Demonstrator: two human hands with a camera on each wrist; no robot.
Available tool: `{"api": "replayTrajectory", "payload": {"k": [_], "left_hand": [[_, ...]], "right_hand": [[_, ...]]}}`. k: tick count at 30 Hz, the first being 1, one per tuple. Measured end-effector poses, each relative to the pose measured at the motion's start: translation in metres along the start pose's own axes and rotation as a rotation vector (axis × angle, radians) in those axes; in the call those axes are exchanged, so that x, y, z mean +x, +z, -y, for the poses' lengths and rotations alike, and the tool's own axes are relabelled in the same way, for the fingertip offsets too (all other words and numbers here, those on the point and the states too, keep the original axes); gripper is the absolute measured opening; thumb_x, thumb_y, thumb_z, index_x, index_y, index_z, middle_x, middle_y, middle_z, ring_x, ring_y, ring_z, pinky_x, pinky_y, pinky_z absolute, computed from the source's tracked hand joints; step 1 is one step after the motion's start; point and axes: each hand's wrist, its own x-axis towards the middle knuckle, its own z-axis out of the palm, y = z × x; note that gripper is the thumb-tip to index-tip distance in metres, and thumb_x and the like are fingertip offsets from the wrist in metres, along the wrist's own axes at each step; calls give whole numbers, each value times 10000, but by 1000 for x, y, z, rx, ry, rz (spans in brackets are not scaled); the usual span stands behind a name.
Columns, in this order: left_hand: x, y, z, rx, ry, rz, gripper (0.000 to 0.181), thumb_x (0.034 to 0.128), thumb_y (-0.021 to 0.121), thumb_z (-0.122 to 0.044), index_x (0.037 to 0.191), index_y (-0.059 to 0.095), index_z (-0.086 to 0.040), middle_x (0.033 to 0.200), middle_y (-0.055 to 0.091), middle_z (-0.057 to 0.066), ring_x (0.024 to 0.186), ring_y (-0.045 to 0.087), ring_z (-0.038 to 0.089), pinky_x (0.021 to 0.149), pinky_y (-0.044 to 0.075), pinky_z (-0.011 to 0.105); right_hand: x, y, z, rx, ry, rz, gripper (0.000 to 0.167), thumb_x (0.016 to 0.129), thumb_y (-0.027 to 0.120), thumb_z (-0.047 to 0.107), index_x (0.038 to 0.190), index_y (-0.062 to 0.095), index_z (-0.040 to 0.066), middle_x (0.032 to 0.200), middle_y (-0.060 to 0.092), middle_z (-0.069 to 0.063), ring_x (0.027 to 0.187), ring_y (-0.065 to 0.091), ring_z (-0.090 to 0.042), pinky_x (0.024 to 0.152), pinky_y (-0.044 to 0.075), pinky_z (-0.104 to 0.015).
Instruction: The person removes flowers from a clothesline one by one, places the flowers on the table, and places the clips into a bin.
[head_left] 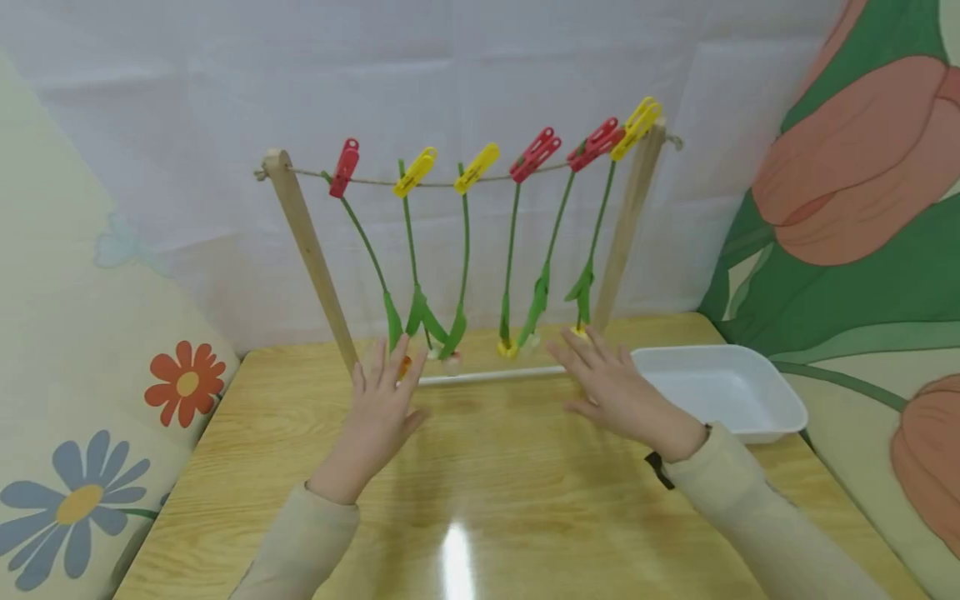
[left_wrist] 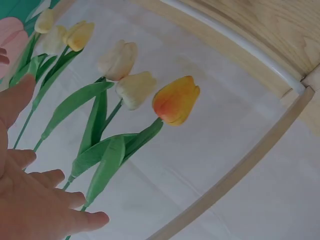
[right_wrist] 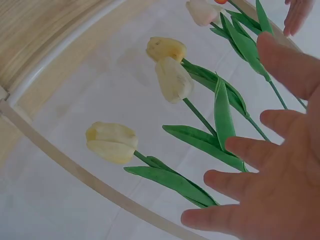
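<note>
Here the left hand (head_left: 375, 421) and right hand (head_left: 626, 396) are spread, gripping nothing — the tulips (head_left: 539, 296) hang from the rope (head_left: 431, 185) at twelve o'clock, stems near vertical, blooms down. The orange tulip (left_wrist: 177, 100) lies nearer the left hand, at its one o'clock — partly hidden in the head view; contact is hard to tell.

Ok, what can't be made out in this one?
Head view: the orange tulip, mostly hidden by the left hand.
Head view: part of the white tray's left side, behind the right hand.
Head view: the white strip's ends, behind the hands.
Right wrist view: the orange tulip, cut off by the top edge.
</note>
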Motion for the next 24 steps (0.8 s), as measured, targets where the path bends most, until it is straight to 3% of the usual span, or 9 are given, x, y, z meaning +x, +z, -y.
{"api": "replayTrajectory", "payload": {"k": [7, 18, 24], "left_hand": [[-4, 1, 5, -25, -43, -41, 847, 773, 810, -174, 1433, 330, 50, 1494, 228, 330, 1362, 186, 560, 988, 253, 767], [-5, 0, 14, -86, -106, -111, 849, 798, 789, -153, 1437, 290, 98, 1495, 229, 339, 1357, 175, 573, 988, 245, 768], [-6, 3, 20, -138, -69, -205, 874, 777, 791, -93, 1438, 252, 94, 1477, 228, 365, 1340, 183, 594, 970, 242, 787]], "right_hand": [[2, -3, -3, 6, 46, -40, 725, 891, 709, 169, 1475, 324, -20, 1500, 299, -293, 1351, 259, -530, 981, 251, -776], [5, -4, -10, 24, 49, -126, 669, 874, 722, 105, 1423, 380, -64, 1442, 357, -328, 1298, 350, -522, 1031, 307, -679], [7, -3, -14, 40, 45, -159, 642, 877, 718, 113, 1405, 402, -73, 1433, 361, -339, 1284, 359, -532, 1032, 306, -678]]}}
